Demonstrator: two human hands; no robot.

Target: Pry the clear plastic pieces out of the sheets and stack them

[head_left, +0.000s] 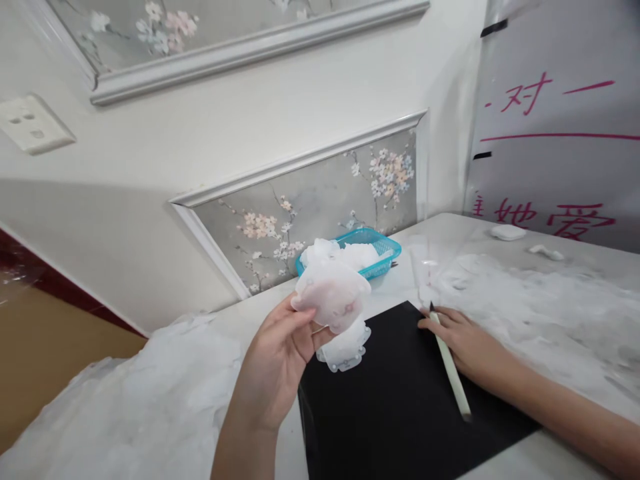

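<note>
My left hand (277, 357) pinches a thin, translucent white sheet piece (333, 293) with a wavy cut outline and a small face-like print. It is raised above the mat, its lower part over or close to more white pieces (345, 347) with scalloped edges; I cannot tell whether these are held too. My right hand (465, 340) rests at the upper right edge of a black mat (385, 413). Its thumb lies across a pale green pen-like tool (453, 377) with a dark pointed tip, which slants down over the mat.
A blue plastic basket (383, 267) holding white pieces stands against the wall. Crumpled translucent sheets or scraps lie in heaps at left (150, 393) and right (540, 307). A white rounded object (507, 232) sits at the back right, near a board with red writing (555, 133).
</note>
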